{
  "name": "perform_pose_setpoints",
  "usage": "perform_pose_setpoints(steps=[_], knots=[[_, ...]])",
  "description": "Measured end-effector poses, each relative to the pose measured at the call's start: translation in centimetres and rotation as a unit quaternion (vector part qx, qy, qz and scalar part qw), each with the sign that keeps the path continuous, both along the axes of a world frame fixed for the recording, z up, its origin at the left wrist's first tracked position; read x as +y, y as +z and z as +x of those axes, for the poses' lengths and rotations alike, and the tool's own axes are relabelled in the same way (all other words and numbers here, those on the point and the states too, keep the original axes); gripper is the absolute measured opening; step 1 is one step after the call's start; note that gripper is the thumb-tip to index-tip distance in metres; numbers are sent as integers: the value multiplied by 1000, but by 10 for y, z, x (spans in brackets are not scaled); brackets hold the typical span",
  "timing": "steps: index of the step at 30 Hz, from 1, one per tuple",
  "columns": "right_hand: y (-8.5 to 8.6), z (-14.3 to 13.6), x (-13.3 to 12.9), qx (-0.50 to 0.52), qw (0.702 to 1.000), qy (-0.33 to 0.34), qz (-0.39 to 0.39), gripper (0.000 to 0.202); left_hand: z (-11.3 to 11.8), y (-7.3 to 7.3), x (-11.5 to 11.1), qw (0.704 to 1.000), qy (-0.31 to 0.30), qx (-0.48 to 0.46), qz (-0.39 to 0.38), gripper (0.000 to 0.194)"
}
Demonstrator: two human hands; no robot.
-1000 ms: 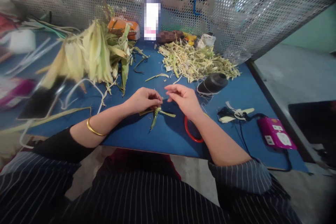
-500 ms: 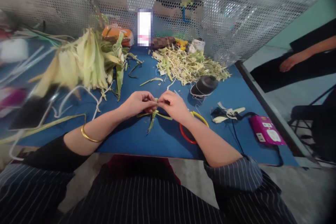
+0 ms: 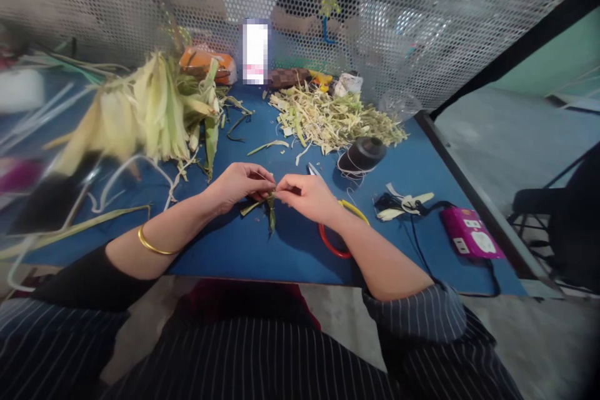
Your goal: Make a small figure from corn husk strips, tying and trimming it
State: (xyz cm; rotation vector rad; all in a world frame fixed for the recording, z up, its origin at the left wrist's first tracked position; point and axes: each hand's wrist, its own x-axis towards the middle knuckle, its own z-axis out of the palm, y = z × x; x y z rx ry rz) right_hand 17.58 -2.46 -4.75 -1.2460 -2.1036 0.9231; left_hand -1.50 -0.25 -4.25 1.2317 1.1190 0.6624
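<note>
Over the blue table my left hand (image 3: pixel 241 187) pinches a small piece of folded corn husk (image 3: pixel 270 215), its green strips hanging below the fingertips. My right hand (image 3: pixel 302 195) is closed too, thumb and forefinger pressed together at the same husk piece, touching the left fingertips. What exactly lies between the fingers is mostly hidden. Partly under my right wrist lie scissors (image 3: pixel 334 247) with red and yellow handles, their blade tip showing beyond the hand. A black spool of thread (image 3: pixel 363 155) lies just past my right hand.
A bundle of corn husks (image 3: pixel 157 109) lies at the left, a heap of husk scraps (image 3: pixel 332 115) at the back. A bright phone (image 3: pixel 255 53) stands against the perforated metal screen (image 3: pixel 394 25). At the right, a purple power socket box (image 3: pixel 471 233) trails a black cable.
The right hand has shifted slightly down and the husk strip that stuck out right is out of sight. The person at the right has left view. The camera has turned slightly.
</note>
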Motion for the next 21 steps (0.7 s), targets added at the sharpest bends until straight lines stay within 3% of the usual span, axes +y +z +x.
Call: perform_pose_setpoints(steps=[5, 8, 12, 21], knots=[[-9, -2, 6, 136, 988, -47, -52, 23, -2, 0, 0, 999, -27, -1, 26, 20], [-15, -6, 7, 105, 993, -11, -58, 29, -3, -4, 1, 997, -35, 30, 68, 18], [-16, -7, 5, 40, 999, -18, -2, 28, -5, -11, 4, 984, -41, 81, 153, 14], [-15, -8, 5, 7, 1000, -27, 7, 29, -5, -6, 1, 912, -63, 212, 346, 17]])
